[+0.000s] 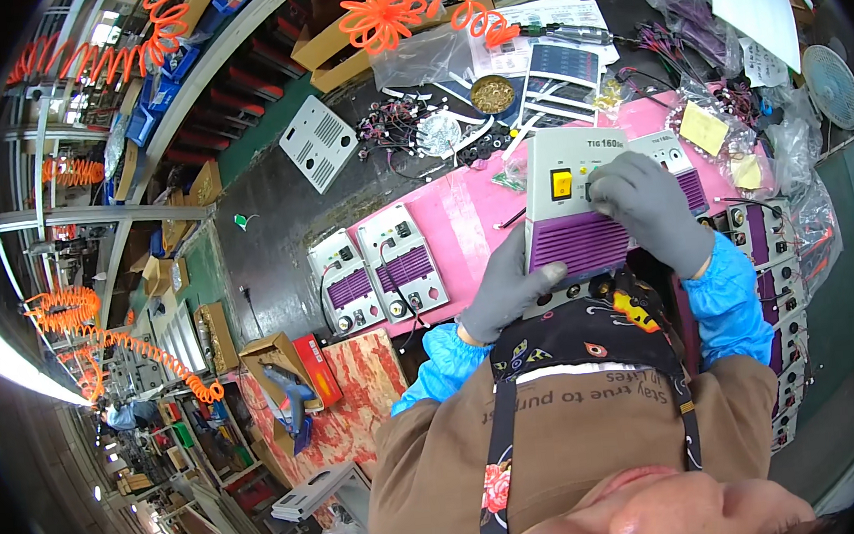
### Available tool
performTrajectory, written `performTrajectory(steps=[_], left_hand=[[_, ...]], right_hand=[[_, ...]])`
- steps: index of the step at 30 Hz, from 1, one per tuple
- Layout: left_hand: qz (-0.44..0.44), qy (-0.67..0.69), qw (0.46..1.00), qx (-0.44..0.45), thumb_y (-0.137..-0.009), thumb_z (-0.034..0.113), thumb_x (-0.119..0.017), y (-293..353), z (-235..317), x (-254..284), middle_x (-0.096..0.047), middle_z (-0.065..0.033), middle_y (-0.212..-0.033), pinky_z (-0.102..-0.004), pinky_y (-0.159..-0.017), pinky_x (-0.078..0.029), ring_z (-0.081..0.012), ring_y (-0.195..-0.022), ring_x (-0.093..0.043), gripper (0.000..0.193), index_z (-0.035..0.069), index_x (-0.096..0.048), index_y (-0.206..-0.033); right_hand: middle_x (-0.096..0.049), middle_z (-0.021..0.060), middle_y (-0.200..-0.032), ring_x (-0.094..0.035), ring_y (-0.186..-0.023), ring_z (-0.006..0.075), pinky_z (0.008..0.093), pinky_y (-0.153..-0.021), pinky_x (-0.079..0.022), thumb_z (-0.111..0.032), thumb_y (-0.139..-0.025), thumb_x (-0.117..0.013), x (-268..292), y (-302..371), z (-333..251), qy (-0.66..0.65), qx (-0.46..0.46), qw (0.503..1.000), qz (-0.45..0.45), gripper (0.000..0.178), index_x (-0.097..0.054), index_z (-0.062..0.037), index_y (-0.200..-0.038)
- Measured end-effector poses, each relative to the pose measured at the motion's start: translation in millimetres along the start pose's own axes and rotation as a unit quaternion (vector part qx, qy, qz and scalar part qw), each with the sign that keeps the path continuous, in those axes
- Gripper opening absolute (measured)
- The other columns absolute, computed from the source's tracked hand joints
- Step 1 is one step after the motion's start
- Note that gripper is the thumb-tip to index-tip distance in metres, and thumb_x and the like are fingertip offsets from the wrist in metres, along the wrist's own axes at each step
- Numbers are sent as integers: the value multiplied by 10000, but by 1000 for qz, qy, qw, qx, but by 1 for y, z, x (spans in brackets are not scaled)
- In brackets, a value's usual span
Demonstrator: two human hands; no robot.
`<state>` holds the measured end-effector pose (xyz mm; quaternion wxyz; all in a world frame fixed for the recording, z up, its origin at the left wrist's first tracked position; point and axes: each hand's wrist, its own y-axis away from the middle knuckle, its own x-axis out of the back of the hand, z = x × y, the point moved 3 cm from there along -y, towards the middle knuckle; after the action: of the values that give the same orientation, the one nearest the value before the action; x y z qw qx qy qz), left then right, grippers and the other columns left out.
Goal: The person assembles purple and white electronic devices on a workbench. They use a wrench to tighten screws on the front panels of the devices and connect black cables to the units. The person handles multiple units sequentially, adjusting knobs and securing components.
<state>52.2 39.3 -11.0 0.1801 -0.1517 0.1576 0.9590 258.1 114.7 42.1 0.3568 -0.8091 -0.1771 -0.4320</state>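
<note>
My left hand [509, 291], in a grey glove, grips the lower left edge of a grey and purple welder front panel [579, 241], thumb across its face. The panel is tilted up toward me; a yellow rocker switch [562, 184] sits in its upper left. Against its upper right face is my right hand [651, 207], also gloved, fingers drawn together. A bit of something dark and round shows at those fingertips, but they cover most of it. Just behind, a similar panel [672, 153] lies on a pink mat [466, 226].
Two fitted panels [401, 261] lie left on the mat. A bare grey panel [318, 143] is farther back. Beyond are a bowl of small brass-coloured parts [492, 94], wiring bundles and a driver on a coiled orange hose [389, 11]. Stacked panels [781, 284] stand right; a cordless drill [295, 396] lies lower left.
</note>
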Motion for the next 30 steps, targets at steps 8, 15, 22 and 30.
performTrajectory(steps=[8,15,22,30], left_hand=[[-33,-7,999,1,-872,316,-775,3,7,-3,-554,-129,-1325,-354,-1029,-426,-182,-1214,-531,785,-48,-357,-1427],[-28,-27,999,-2,-854,321,-794,1,0,4,-541,-138,-1334,-361,-1031,-423,-188,-1219,-522,819,-50,-344,-1429],[110,6,994,-26,-844,90,-631,-15,-8,17,-626,-130,-1203,-345,-978,-476,-205,-1061,-619,545,-36,-468,-1349],[378,-135,909,-115,-850,154,-685,26,3,95,-658,-101,-1057,-324,-831,-517,-171,-893,-639,370,-7,-569,-1162]], right_hand=[[-625,155,-1106,-591,-1095,375,456,-923,-480,-279,-491,-897,22,-34,24,-94,-150,977,-115,981,-509,-75,-1369],[-646,164,-1081,-614,-1063,360,426,-896,-497,-234,-502,-883,6,-41,22,-84,-217,958,-171,794,-582,-42,-1211],[-671,94,-1098,-649,-996,221,347,-880,-508,-213,-731,-796,-31,-36,65,-329,-206,921,-20,606,-585,-55,-1276],[-663,31,-1005,-586,-941,98,264,-854,-472,-163,-928,-633,-85,94,108,-390,-423,813,90,303,-647,10,-1176]])
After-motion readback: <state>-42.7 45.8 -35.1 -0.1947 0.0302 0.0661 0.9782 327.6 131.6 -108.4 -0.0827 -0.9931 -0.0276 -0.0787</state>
